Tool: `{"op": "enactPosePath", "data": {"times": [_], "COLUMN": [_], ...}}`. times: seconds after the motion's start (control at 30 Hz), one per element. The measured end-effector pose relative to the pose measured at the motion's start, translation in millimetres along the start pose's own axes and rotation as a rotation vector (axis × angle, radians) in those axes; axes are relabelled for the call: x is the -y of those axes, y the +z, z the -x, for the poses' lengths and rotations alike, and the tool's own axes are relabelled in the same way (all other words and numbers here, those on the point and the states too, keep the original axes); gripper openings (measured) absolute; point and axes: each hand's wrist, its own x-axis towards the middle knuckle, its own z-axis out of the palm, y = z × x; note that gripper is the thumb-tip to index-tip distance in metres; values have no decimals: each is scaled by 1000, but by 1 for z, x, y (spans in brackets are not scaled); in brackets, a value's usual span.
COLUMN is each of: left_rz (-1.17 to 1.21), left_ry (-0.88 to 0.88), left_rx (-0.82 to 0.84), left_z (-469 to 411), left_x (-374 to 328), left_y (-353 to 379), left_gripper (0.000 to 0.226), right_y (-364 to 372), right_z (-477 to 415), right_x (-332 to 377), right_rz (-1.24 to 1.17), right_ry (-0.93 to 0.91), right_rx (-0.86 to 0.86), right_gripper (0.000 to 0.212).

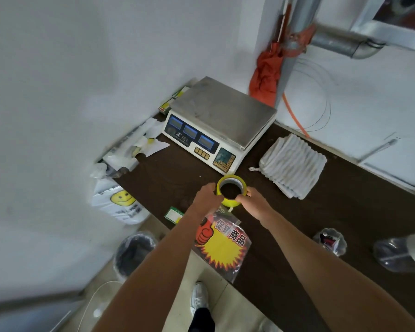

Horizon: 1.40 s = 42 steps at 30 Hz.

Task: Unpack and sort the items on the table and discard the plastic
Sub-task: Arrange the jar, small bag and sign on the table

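A yellow roll of tape [233,182] is held just above the dark brown table [321,212], in front of the scale. My left hand [205,196] grips its left side and my right hand [252,202] grips its right side. Right below the roll, a plastic packet of red-and-yellow promo signs [222,245] lies at the table's near edge and hangs partly over it. A stack of white folded cloths [294,166] lies to the right.
An electronic scale [219,121] stands at the back. Crumpled plastic and paper [134,147] lie at the left end, a small green card [173,214] near the edge. A bin with a black liner [133,252] and a smiley-face bag [120,202] are on the floor at left. Clear containers [331,240] sit at right.
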Motion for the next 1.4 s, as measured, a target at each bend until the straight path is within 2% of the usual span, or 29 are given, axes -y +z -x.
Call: {"op": "enactPosePath", "data": {"times": [0.1, 0.17, 0.27, 0.43, 0.53, 0.63, 0.73, 0.8, 0.87, 0.93, 1.1, 1.3, 1.4], "left_rz": [56, 65, 69, 70, 85, 100, 95, 85, 53, 26, -31, -77, -112], "left_ry": [-3, -4, 46, 69, 55, 42, 72, 81, 83, 90, 94, 92, 95], "left_rx": [-12, -24, -41, -35, -2, 45, 78, 97, 97, 74, 4, 22, 47], "left_z": [-6, -7, -3, 9, 16, 26, 37, 44, 52, 60, 81, 92, 96], "left_x": [0, -2, -10, -28, -41, -53, -61, -64, -65, -64, -57, -47, -45], "left_y": [2, 3, 3, 14, 27, 43, 64, 78, 92, 104, 127, 137, 137], "left_gripper": [34, 28, 38, 20, 16, 36, 24, 33, 39, 36, 26, 28, 31], "right_y": [0, -1, -6, -19, -27, -35, -45, -49, -51, -50, -46, -43, -45], "right_z": [-7, -10, -6, 14, 26, 38, 54, 61, 69, 76, 99, 110, 112], "right_x": [-6, -9, -11, -17, -34, -57, -75, -91, -107, -123, -147, -159, -157], "right_rz": [-117, -143, -156, -235, -296, -367, -444, -459, -465, -463, -368, -279, -256], "right_ry": [6, 2, -16, -24, 14, 46, 92, 117, 126, 136, 82, 58, 66], "right_rx": [12, 18, 9, -67, -128, -172, -220, -240, -259, -268, -306, -279, -263], "right_gripper": [84, 85, 74, 43, 41, 41, 33, 30, 32, 32, 17, 34, 35]}}
